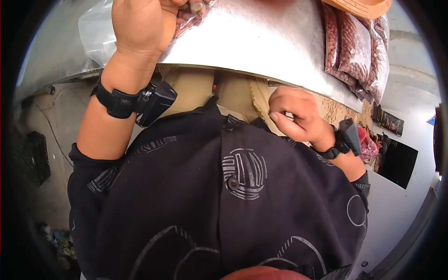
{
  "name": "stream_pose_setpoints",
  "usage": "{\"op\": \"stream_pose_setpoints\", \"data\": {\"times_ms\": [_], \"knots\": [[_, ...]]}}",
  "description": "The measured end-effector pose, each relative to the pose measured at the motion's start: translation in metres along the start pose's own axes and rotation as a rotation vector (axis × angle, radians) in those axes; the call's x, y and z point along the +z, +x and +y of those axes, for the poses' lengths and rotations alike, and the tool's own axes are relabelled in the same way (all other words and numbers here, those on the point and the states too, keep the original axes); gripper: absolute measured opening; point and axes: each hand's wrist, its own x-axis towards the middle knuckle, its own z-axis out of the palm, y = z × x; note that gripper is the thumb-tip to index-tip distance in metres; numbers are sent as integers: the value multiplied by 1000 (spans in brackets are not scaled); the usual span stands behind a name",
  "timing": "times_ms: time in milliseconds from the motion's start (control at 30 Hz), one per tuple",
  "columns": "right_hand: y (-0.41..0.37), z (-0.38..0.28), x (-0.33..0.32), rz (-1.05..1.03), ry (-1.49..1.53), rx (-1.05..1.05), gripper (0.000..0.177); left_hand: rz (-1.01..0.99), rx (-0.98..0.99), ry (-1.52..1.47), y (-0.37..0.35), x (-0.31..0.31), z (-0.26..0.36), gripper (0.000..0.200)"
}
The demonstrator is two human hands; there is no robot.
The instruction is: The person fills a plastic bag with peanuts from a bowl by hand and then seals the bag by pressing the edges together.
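My left hand (142, 23) rests on the shiny metal table (261, 42) at the top of the view, fingers closed around a clear plastic bag (95, 32) with reddish nuts inside. My right hand (294, 114) hovers below the table's front edge, close to my body, with its fingers curled in; nothing shows between them. Both wrists wear black bands with small black devices. My dark patterned shirt fills the lower half of the view.
Sealed bags of reddish-brown nuts (357, 46) lie stacked at the table's right end, under an orange-tan object (361, 7). A black crate (32, 156) stands on the floor at the left. Dark boxes sit on the floor at the right.
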Motion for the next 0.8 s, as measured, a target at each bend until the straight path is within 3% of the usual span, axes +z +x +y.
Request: {"op": "stream_pose_setpoints", "data": {"times_ms": [67, 133, 267, 367, 467, 567, 667, 767, 800], "knots": [[-38, 39, 28, 23, 62, 266, 7, -44, 13, 16, -1, 1, -3, 13], [-51, 68, 48, 109, -15, 300, 7, -50, 86, 46, -2, 6, -7, 13], [-35, 105, 85, 285, -289, 106, 10, -94, 95, 99, 3, -8, -8, 12], [-8, 100, 99, 109, -546, 181, 17, -84, 86, 135, 2, -5, -9, 12], [11, 109, 101, 74, -644, 126, 26, -93, 80, 128, 2, -3, -9, 11], [23, 108, 97, -424, -731, 271, 29, -86, 61, 140, 2, -3, -12, 11], [32, 100, 106, -490, -822, 195, 30, -52, 20, 194, 1, -3, -8, 12], [11, 109, 85, -171, -337, 482, 31, 2, -44, 243, -3, -6, 5, 16], [-6, 129, 79, -52, -441, 589, 31, 15, -69, 256, -2, -9, 10, 17]]}}
